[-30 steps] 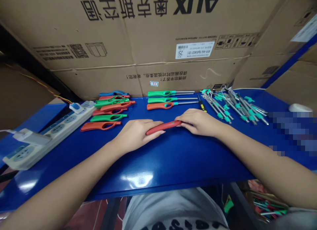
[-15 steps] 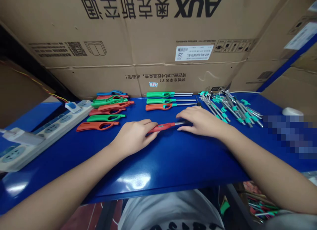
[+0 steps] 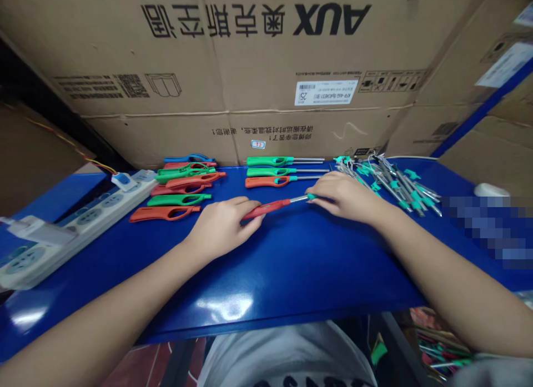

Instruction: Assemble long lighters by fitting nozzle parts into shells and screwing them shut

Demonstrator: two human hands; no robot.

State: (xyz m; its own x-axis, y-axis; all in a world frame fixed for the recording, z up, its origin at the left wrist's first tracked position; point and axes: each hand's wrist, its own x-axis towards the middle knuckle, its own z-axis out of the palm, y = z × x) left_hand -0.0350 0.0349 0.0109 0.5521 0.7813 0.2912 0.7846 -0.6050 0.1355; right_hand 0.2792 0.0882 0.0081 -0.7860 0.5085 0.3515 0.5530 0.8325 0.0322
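My left hand point(image 3: 227, 223) is closed around the rear of a red lighter handle point(image 3: 272, 207), held just above the blue table. From the handle's nose a thin metal tube point(image 3: 298, 199) sticks out toward the right. At the tube's far end, the fingertips of my right hand point(image 3: 343, 198) pinch a small teal plastic piece point(image 3: 311, 197). Whether that piece is fixed to the tube cannot be made out. Behind my hands lie two green lighters and an orange lighter point(image 3: 266, 181) with metal tubes pointing right.
Several loose coloured handles point(image 3: 179, 199) lie at the left, beside a white power strip point(image 3: 95, 215) with plugs. Metal tubes with teal parts point(image 3: 393, 181) are heaped at the right. A cardboard panel point(image 3: 250, 65) stands behind the blue table point(image 3: 266, 276).
My right fingers, apart around the tube's end before, have closed on the teal piece, and that hand has shifted slightly right. The red handle has moved slightly left and tilts up toward the right.
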